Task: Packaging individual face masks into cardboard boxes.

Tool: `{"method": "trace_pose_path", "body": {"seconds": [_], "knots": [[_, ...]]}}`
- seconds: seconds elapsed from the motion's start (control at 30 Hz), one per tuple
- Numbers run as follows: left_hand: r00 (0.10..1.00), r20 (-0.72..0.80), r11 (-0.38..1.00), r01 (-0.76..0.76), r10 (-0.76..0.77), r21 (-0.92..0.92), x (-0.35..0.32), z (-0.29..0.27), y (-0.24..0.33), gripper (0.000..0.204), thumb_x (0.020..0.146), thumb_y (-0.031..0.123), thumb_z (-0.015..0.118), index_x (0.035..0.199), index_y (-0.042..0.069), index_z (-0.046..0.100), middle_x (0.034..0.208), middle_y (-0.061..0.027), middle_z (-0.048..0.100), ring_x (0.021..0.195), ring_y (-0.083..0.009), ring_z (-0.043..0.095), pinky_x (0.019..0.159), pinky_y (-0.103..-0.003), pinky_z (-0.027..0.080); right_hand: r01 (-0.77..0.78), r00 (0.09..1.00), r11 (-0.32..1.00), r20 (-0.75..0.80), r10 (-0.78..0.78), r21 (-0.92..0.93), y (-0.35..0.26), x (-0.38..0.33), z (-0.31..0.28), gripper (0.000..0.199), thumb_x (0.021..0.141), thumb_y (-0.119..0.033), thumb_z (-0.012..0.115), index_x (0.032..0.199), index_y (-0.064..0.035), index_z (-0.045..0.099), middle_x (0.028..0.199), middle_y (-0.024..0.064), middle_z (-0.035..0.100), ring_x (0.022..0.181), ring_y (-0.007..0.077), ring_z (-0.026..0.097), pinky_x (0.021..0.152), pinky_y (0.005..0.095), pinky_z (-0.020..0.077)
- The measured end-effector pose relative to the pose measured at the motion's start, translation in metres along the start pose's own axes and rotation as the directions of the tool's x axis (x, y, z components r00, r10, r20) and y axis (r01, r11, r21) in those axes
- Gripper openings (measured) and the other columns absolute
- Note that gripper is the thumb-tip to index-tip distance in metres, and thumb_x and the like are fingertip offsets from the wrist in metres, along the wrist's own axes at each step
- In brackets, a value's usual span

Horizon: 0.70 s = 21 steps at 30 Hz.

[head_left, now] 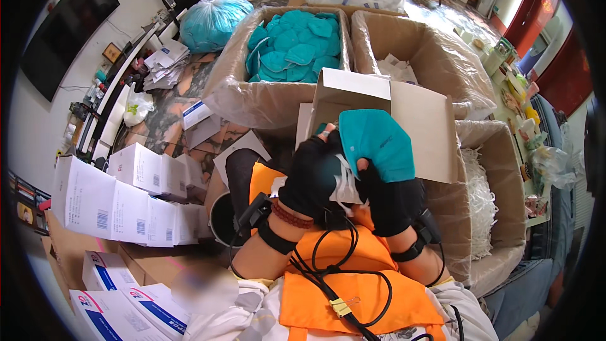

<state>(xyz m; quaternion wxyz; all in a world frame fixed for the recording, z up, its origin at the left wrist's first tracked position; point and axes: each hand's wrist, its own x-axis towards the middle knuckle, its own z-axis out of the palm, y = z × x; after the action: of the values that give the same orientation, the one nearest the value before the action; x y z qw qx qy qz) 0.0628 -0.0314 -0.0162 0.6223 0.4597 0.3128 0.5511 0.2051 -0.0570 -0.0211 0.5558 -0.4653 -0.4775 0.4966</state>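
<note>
Two large plastic-lined cartons are seen ahead: the left carton (pixel 240 88) is heaped with teal masks (pixel 297 44), the right carton (pixel 442 57) is nearly bare. A small open white box (pixel 416 120) is propped just before them. A stack of teal masks (pixel 379 142) is held upright over the lap, pinched in the closed grip of the black-gloved right hand (pixel 391 199), while its white ear loops are gathered in the curled left hand (pixel 312 173)

Bright daylight from upper right; fisheye edges bend, dark vignette rim.
</note>
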Motion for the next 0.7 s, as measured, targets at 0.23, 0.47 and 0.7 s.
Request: {"method": "trace_pose_path", "body": {"seconds": [0.23, 0.47, 0.7], "knots": [[0.988, -0.150, 0.583, -0.096, -0.045, -0.807, 0.047, -0.132, 0.001, 0.025, 0.101, 0.024, 0.049, 0.080, 0.013, 0.057, 0.062, 0.0017, 0.047, 0.054, -0.0097, 0.050, 0.052, -0.020, 0.041, 0.550, 0.811, 0.596, 0.205, -0.547, -0.585, 0.019, -0.048, -0.002, 0.033, 0.094, -0.031, 0.065, 0.113, -0.0042, 0.061, 0.097, 0.0058, 0.064, 0.092, 0.0154, 0.063, 0.080, 0.0293, 0.0498], [0.967, 0.020, 0.749, -0.209, 0.253, 0.629, 0.005, -0.029, -0.004, 0.049, 0.084, 0.037, 0.074, 0.114, 0.001, 0.061, 0.101, -0.0153, 0.066, 0.093, -0.0299, 0.066, 0.080, -0.034, 0.051, 0.346, 0.928, 0.779, 0.068, -0.367, -0.522, -0.005, 0.018, -0.016, 0.021, 0.088, -0.021, 0.068, 0.102, -0.0067, 0.064, 0.069, 0.0068, 0.063, 0.068, 0.0244, 0.066, 0.063, 0.0348, 0.0504], [0.948, -0.296, 0.955, -0.025, 0.116, 0.294, 0.004, 0.007, 0.012, 0.056, 0.089, 0.044, 0.069, 0.122, 0.001, 0.058, 0.105, -0.0098, 0.066, 0.090, -0.0182, 0.064, 0.082, -0.032, 0.050, 0.351, 0.928, 0.656, 0.158, -0.336, -0.668, -0.027, 0.015, 0.007, 0.068, 0.078, -0.011, 0.075, 0.139, -0.0066, 0.044, 0.095, 0.0083, 0.067, 0.084, 0.0195, 0.067, 0.075, 0.0312, 0.0528]]}}
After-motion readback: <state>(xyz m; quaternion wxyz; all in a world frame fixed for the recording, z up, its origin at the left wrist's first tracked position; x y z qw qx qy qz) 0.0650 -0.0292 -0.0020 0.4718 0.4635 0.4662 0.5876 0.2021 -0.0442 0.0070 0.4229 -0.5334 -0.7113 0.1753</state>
